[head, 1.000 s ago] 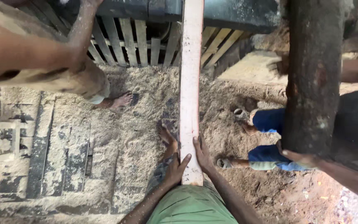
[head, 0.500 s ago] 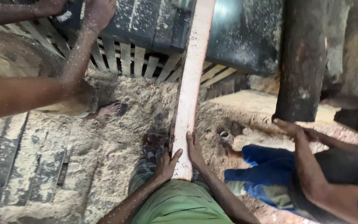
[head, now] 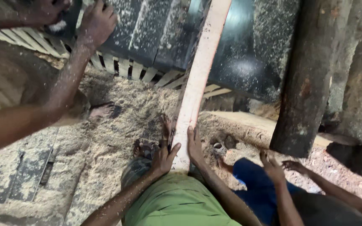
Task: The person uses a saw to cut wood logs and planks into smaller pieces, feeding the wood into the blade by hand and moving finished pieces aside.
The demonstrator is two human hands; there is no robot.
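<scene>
A long pale wooden plank runs from my waist up toward a dark sawdust-covered machine. My left hand presses against the plank's near left edge, fingers spread along it. On the near right edge my right hand grips the same plank end. The plank's near end rests against my green shirt.
Another person's arms reach in from the left onto the machine's slatted wooden bed. A second person in blue trousers crouches at right, hands near a thick log. Sawdust covers the ground; bare feet stand in it.
The view has tilted and closed in on the plank and machine. The plank now leans rightward in view. The person at right has moved both hands nearer the log's base.
</scene>
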